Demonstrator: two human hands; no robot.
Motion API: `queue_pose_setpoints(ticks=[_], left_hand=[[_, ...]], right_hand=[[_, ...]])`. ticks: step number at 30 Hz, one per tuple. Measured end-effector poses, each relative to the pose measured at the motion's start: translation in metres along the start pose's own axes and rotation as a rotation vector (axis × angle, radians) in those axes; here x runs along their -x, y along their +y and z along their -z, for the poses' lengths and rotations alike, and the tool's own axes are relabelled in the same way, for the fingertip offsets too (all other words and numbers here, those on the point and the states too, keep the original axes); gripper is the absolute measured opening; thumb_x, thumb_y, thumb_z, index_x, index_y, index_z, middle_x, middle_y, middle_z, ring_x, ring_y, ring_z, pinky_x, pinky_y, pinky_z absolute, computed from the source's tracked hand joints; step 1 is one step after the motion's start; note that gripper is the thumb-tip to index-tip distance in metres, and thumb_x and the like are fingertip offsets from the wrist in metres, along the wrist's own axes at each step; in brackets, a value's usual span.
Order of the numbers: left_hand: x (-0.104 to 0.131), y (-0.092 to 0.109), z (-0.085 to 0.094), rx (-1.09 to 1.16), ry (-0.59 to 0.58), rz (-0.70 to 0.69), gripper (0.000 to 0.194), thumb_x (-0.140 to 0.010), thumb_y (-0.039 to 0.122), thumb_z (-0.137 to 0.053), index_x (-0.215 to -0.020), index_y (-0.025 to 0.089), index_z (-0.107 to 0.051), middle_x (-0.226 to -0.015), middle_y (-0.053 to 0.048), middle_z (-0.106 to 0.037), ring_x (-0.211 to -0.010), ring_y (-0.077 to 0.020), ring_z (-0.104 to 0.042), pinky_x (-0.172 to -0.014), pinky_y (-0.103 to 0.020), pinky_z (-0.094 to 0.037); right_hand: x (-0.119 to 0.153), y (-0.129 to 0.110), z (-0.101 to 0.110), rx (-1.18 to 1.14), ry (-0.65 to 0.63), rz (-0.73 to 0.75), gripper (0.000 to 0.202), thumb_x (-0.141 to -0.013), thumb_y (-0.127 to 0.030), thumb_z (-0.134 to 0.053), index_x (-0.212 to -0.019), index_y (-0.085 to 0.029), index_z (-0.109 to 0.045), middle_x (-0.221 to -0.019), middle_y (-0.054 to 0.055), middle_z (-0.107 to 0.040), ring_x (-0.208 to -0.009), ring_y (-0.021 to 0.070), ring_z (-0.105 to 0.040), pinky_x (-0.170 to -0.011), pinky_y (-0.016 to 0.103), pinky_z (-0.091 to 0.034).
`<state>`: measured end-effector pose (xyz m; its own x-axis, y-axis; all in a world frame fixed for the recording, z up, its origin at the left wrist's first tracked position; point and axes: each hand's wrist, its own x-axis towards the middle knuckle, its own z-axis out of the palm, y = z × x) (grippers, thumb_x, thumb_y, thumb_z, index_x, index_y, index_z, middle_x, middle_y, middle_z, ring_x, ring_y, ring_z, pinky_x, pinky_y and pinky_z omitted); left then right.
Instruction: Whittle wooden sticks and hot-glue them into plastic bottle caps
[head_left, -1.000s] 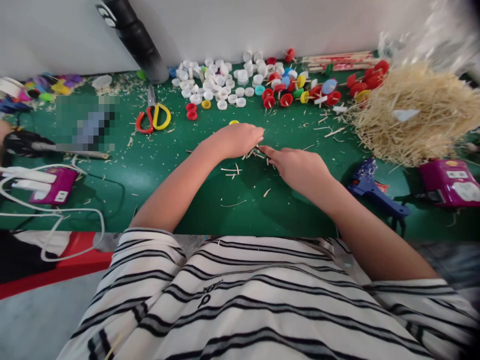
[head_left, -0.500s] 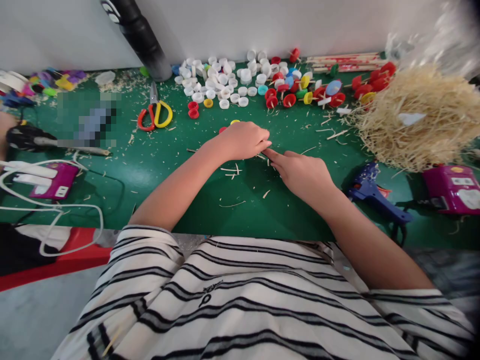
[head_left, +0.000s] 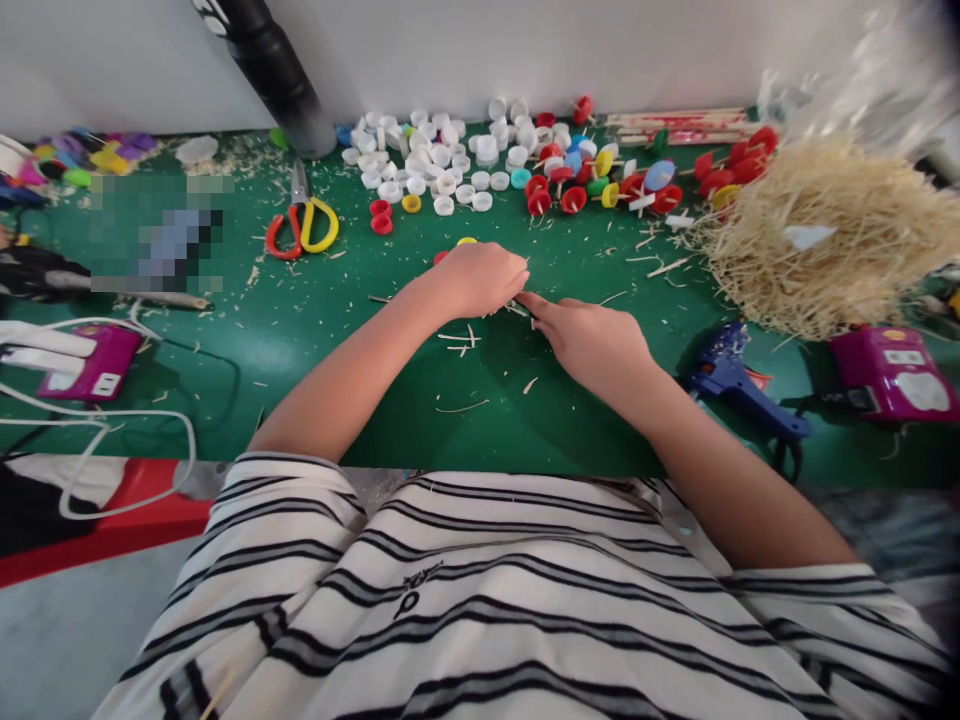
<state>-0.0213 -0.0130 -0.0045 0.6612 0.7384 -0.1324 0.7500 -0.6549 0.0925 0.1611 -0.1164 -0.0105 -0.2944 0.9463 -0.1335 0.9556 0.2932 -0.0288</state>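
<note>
My left hand (head_left: 487,278) is closed, knuckles up, over the middle of the green table; what its fingers hold is hidden. Close against it, my right hand (head_left: 592,340) is closed with its index finger stretched toward the left fingertips. Something thin and dark shows between the hands, too small to name. A thin grey tip (head_left: 379,298) pokes out left of my left forearm. Behind my left wrist, a yellow cap (head_left: 466,241) and a red cap (head_left: 440,258) are partly covered. Pale slivers (head_left: 461,342) lie just below the hands.
Scissors (head_left: 304,220) lie at the left, near a black bottle (head_left: 281,85). White bottle caps (head_left: 442,157) and red caps with sticks (head_left: 574,199) spread along the back. At the right are pale shavings (head_left: 817,240), a blue glue gun (head_left: 742,385) and a purple power block (head_left: 892,375).
The whole view has shifted slightly, so things sit a little further left. My hands keep nearly the same pose, with slightly more of the dark thin thing showing between them.
</note>
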Motion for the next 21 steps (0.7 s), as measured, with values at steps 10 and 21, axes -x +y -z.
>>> queue_pose_setpoints(ticks=[10,21], left_hand=[[0.006,-0.003,-0.005,0.070,0.026,-0.042,0.043,-0.106,0.038,-0.028,-0.101,0.016,-0.065,-0.094,-0.015,-0.071,-0.083,-0.0252,-0.063,-0.078,-0.040,-0.047],[0.005,-0.011,-0.004,0.160,-0.008,-0.051,0.032,-0.107,0.036,-0.029,-0.093,0.020,-0.054,-0.093,-0.012,-0.065,-0.075,-0.0213,-0.054,-0.073,-0.038,-0.041]], right_hand=[[0.019,0.014,0.001,0.000,-0.029,-0.007,0.053,-0.114,-0.041,-0.032,-0.165,-0.043,-0.046,-0.125,0.007,-0.077,-0.095,0.0231,-0.072,-0.061,0.029,-0.035],[0.015,0.025,0.005,-0.030,0.005,0.015,0.053,-0.112,-0.040,-0.036,-0.163,-0.047,-0.048,-0.122,0.004,-0.078,-0.097,0.0222,-0.070,-0.060,0.029,-0.031]])
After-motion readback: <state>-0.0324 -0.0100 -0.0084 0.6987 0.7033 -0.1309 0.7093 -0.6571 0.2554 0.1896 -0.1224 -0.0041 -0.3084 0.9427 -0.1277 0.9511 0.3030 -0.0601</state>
